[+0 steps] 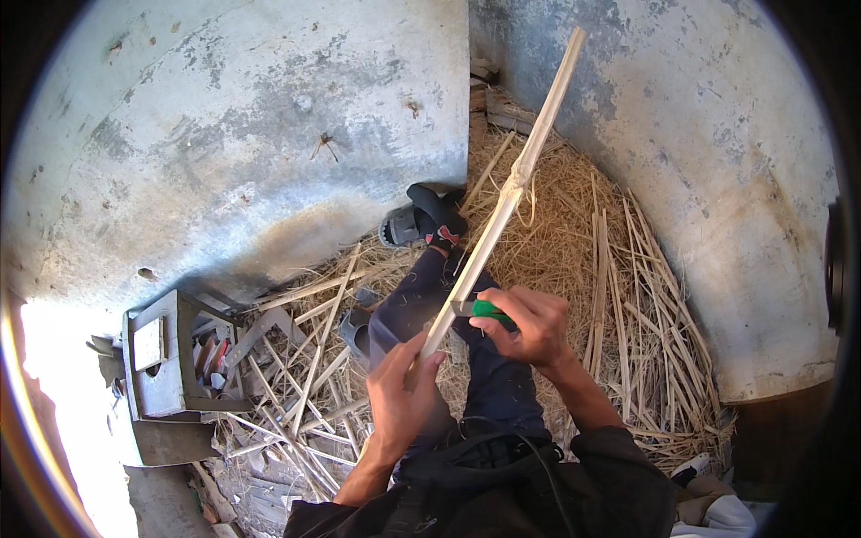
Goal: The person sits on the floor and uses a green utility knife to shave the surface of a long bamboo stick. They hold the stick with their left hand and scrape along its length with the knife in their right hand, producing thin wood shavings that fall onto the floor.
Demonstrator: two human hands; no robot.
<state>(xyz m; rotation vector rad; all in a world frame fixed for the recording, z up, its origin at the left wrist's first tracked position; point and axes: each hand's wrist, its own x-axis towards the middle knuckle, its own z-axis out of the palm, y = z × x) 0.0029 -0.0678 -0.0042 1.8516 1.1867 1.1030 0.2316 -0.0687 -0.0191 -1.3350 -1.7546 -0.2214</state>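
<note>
While the left hand [399, 392] curls its fingers around the lower end of 1 pale split stick [496, 226], the right hand [538, 330] pinches a green-handled knife [490, 311] between its fingers, blade against the stick, which slants up beyond those fingers over straw [567, 211].

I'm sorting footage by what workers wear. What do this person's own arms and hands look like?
The bare left hand and bare right hand wear no gloves; I can make out no ring, watch or marking. The black right fabric sleeve leaves the forearm bare. The black left fabric sleeve shows near the lower edge.
</note>
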